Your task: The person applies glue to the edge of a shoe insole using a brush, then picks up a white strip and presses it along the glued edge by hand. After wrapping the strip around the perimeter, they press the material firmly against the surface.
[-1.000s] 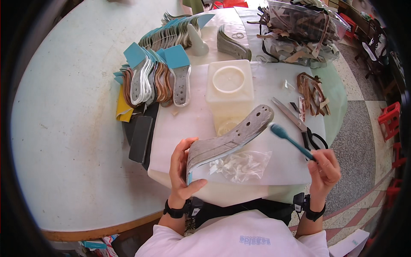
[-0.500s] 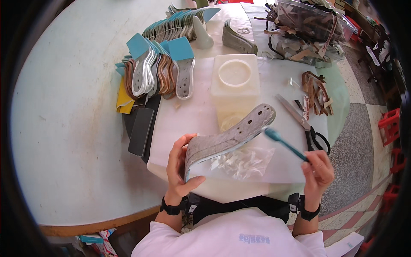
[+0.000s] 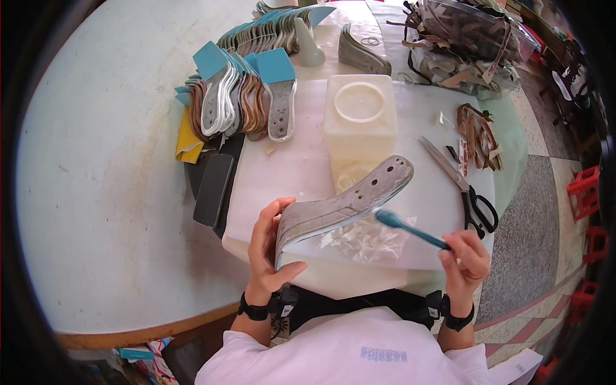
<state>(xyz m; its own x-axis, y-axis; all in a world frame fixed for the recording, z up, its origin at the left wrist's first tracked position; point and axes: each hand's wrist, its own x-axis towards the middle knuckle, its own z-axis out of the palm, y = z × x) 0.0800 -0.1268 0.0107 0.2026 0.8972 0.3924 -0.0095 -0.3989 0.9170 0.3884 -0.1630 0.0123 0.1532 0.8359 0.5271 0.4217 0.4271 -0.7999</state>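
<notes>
Left hand point(image 3: 268, 251) gripping heel end of a long grey perforated shoe insole point(image 3: 343, 204), fingers wrapped around its edge, held above the round pale counter point(image 3: 96, 212). Right hand point(image 3: 466, 263) pinching a teal-handled brush point(image 3: 410, 230), bristle end just beside the insole. Black-handled scissors point(image 3: 463, 186) nearby.

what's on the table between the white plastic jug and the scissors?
Head view: between the white jug and the scissors the white sheet looks bare; nothing lies there.

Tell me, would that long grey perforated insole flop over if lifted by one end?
Probably not: the long grey perforated insole juts out from the left hand, gripped at one end, without sagging. It looks thin, so likely light. Its matte surface probably isn't slippery.
</notes>
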